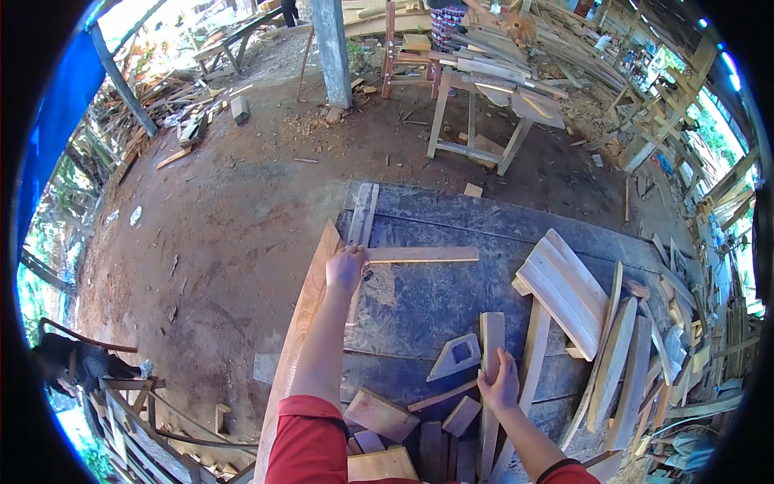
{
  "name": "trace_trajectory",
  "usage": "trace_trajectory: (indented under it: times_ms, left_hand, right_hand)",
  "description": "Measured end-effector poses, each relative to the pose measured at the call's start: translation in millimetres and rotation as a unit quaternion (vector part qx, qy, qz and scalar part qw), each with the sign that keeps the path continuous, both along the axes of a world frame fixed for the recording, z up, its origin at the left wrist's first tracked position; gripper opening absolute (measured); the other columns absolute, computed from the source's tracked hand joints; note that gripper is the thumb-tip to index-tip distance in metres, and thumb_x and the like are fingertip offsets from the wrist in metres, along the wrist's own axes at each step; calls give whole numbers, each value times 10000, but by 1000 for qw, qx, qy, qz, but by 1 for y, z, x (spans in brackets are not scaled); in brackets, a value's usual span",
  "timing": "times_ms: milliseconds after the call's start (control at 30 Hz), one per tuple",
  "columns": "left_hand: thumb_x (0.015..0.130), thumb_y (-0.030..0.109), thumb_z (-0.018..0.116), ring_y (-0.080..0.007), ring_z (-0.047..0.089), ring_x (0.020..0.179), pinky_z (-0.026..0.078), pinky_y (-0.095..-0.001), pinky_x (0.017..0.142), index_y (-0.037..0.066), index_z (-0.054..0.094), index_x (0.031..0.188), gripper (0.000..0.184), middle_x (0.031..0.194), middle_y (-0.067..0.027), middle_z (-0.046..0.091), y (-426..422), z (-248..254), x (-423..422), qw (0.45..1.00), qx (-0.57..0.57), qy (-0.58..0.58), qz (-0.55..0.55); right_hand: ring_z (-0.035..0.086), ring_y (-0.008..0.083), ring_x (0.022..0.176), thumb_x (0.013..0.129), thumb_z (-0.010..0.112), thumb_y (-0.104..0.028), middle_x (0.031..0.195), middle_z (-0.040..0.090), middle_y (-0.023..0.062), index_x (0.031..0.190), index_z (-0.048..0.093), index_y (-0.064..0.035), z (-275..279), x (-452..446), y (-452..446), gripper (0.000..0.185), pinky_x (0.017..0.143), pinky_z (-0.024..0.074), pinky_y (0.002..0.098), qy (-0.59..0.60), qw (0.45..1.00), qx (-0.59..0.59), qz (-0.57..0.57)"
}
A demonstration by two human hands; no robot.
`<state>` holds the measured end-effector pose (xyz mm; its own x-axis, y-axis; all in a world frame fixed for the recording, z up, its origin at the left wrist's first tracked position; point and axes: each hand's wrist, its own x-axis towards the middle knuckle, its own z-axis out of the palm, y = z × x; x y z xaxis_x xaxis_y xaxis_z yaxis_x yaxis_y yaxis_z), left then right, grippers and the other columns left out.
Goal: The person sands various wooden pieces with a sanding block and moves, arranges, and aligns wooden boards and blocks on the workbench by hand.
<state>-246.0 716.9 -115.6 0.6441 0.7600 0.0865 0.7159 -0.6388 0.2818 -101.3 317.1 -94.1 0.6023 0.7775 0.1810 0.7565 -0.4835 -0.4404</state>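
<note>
My left hand is closed on the left end of a short wooden strip, which points right across the dark worktable. A pale upright strip lies just beyond that hand, and a long reddish plank runs along the table's left edge. My right hand is wrapped round the side of a narrow board at the lower middle. Left of this board lies a pointed wooden piece with a square hole. Several short blocks are near the front edge.
A slatted wooden piece and several long boards lie on the right. Behind the table stand a wood-laden trestle and a concrete post. A person is at the back; another person is far left.
</note>
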Motion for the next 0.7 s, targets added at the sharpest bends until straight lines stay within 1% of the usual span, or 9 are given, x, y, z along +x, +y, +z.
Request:
trace_trajectory:
  times_ms: [100,200,267,300,367,467,533,633,700]
  left_hand:
    - [817,265,544,-221,551,1007,481,-339,790,150,566,1095,302,1113,-10,569,-1,-1,0,1000,4,31,0]
    - [823,259,534,-229,567,962,487,-349,763,135,566,1067,276,1062,-19,581,1,-6,1,999,16,32,-4]
    - [824,252,528,-235,579,908,488,-365,734,118,564,1035,253,978,-25,590,2,-9,2,998,61,20,-21]
    - [824,252,528,-235,579,908,488,-365,734,118,564,1035,253,978,-25,590,2,-7,2,998,60,21,-24]
    - [818,243,528,-231,580,878,485,-369,716,108,574,995,227,917,-26,589,3,-2,3,997,57,35,-42]
    - [804,239,539,-225,580,869,483,-362,708,109,586,977,221,911,-22,590,4,-1,2,993,87,44,-62]
    - [794,230,547,-216,574,882,481,-354,711,104,595,981,230,898,-23,591,4,-3,3,993,94,36,-64]
    - [793,226,549,-209,561,930,481,-352,738,94,590,1015,262,926,-20,597,3,-3,3,993,99,37,-56]
    - [790,231,553,-206,544,986,480,-344,772,79,584,1038,293,987,-21,598,3,-6,3,994,98,19,-54]
  right_hand:
    - [458,403,1062,704,652,-214,1150,445,248,1268,330,-45,2,-2,-1,671,865,421,462,1,1000,-3,-2]
    - [457,403,1068,702,652,-214,1155,442,253,1265,335,-48,3,-2,0,668,863,425,454,10,1000,-3,-4]
    - [454,405,1074,703,649,-217,1165,438,257,1265,336,-46,2,-2,0,666,863,428,448,7,1000,-3,-6]
    - [454,405,1074,703,649,-217,1165,438,257,1265,336,-46,2,-2,0,666,863,428,448,8,1000,-4,-9]
    - [454,408,1078,705,646,-221,1172,436,260,1265,339,-46,2,-2,0,663,866,426,451,13,1000,-8,-14]
    - [458,410,1073,704,645,-222,1170,441,260,1265,342,-46,0,-1,-1,661,864,427,453,5,1000,-8,-13]
    - [460,410,1071,704,644,-220,1165,444,260,1264,344,-46,2,-1,0,659,864,427,454,12,1000,-4,-19]
    - [464,412,1066,703,643,-215,1157,451,259,1261,347,-45,1,-2,0,655,861,429,454,17,1000,3,-21]
    - [466,412,1063,702,643,-213,1153,454,259,1260,349,-43,1,-1,-1,653,858,431,454,15,1000,6,-18]
